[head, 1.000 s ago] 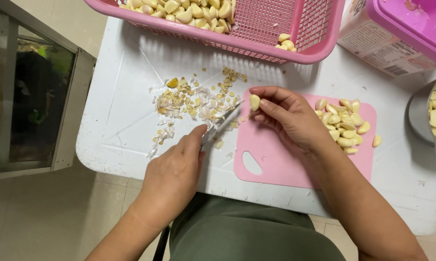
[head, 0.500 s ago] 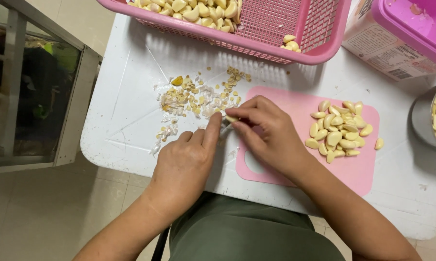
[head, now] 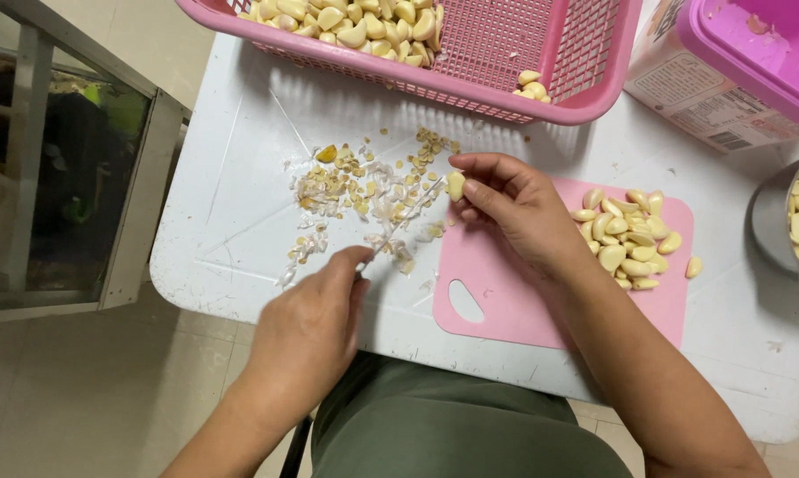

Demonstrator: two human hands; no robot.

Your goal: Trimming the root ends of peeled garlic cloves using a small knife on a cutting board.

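Observation:
My left hand (head: 315, 323) grips a small knife (head: 408, 217) whose thin blade points up and right toward a garlic clove (head: 455, 185). My right hand (head: 514, 208) pinches that clove between thumb and fingers, just above the left edge of a pink cutting board (head: 505, 301). A heap of peeled garlic cloves (head: 625, 239) lies on the board's right half. Garlic skins and trimmed ends (head: 355, 190) are scattered on the white table (head: 231, 204) left of the clove.
A pink basket (head: 505, 53) with peeled cloves stands at the table's back edge. A pink-lidded tub (head: 727, 62) sits at the back right, a metal bowl (head: 793, 226) of garlic at the right edge. A grey window frame (head: 142, 204) borders the table's left.
My hands have drawn apart: the left hand with the knife has pulled down and left, and the right hand has lifted the clove slightly up and right.

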